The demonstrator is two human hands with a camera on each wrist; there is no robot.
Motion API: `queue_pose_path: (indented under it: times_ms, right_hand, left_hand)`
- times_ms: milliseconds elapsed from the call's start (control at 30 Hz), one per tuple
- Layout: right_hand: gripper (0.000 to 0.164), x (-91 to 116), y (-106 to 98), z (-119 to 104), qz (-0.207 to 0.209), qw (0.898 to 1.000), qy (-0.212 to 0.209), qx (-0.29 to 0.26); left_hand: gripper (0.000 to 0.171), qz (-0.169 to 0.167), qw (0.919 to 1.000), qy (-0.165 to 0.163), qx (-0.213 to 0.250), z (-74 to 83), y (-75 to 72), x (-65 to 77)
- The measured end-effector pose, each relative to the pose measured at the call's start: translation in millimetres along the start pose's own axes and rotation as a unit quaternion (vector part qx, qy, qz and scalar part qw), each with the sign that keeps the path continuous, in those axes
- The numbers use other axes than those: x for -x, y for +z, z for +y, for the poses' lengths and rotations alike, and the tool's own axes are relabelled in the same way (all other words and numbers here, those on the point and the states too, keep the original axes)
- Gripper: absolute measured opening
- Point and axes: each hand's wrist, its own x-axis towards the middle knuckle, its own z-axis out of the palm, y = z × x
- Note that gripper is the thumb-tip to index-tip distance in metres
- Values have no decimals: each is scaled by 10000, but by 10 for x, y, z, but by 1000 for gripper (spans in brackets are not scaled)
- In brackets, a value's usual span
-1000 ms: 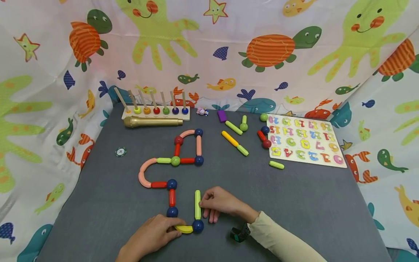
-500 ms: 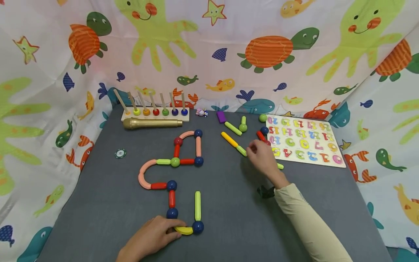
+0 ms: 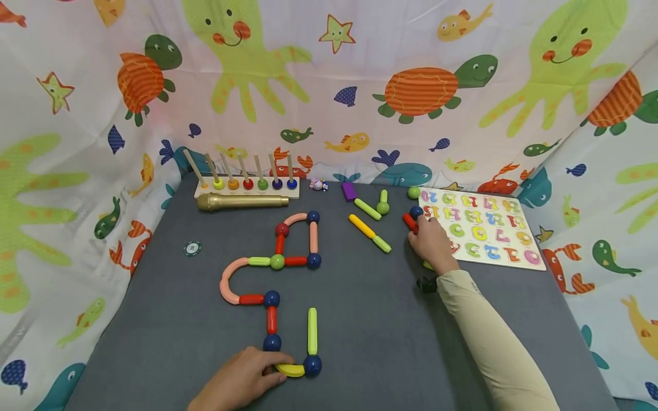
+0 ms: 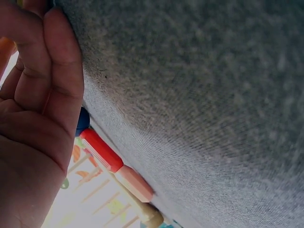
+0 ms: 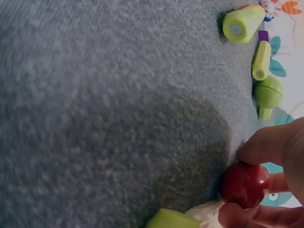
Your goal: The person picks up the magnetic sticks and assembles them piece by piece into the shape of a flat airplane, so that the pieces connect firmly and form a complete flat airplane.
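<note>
At the front of the table my left hand (image 3: 241,377) pinches a curved yellow magnetic rod (image 3: 292,371). That rod ends at a blue ball (image 3: 312,365), from which a straight light-green rod (image 3: 312,331) points away from me. Just beyond the left fingers lies another blue ball (image 3: 272,342), part of a winding chain of red, pink and green rods. My right hand (image 3: 433,244) is at the left edge of the number board. In the right wrist view its thumb and fingers hold a red ball (image 5: 244,185). A short red rod (image 3: 410,222) and a blue ball (image 3: 416,212) lie right beside it.
The number puzzle board (image 3: 493,260) lies at the right. Loose rods, including a yellow one (image 3: 361,225), and a purple block (image 3: 349,192) lie mid-back. A pegged stand (image 3: 303,193), a gold microphone (image 3: 241,201) and a poker chip (image 3: 192,248) are on the left.
My right hand has left the light-green rod, moved right and away from me, and taken hold of the red ball by the board. The left hand stays on the yellow rod.
</note>
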Motion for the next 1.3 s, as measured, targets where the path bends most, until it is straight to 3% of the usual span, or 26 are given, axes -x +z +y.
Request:
queue_pose_path:
  times_ms: [200, 433, 633, 700, 833, 1000, 1133, 1200, 1300]
  right_hand:
    - [21, -19, 75, 17, 128, 9999, -76, -63]
    - [20, 12, 66, 2, 766, 9967, -181, -174]
    - [23, 100, 2, -145, 889, 9912, 206, -960]
    - [29, 146, -7, -245, 694, 9877, 253, -1375]
    - [31, 271, 22, -529, -125, 9723, 211, -2326]
    - [28, 426, 151, -951, -1372, 9307, -43, -3391]
    - [26, 521, 293, -1220, -2115, 9056, -440, -3651]
    - [24, 565, 353, -1315, -2348, 8974, -607, -3686]
    - [22, 617, 422, -1410, -2596, 8854, -789, -3773]
  left_hand:
    - [22, -12, 10000, -44, 16, -3, 8, 2]
    - [22, 41, 10000, 49, 38, -19, 15, 0]
    - [22, 61, 9999, 160, 23, -32, 3, -4]
    - [22, 55, 9998, 161, 33, -26, -4, -7]
    - [22, -10, 10000, 65, 20, -21, -19, -8]
    - [22, -128, 9998, -150, 20, -18, -50, -15]
    - [22, -189, 9992, -353, -95, 36, -53, -21]
    - [20, -42, 9988, -371, -306, 94, -53, -40]
    - [16, 524, 9954, -352, -727, 247, -59, -119]
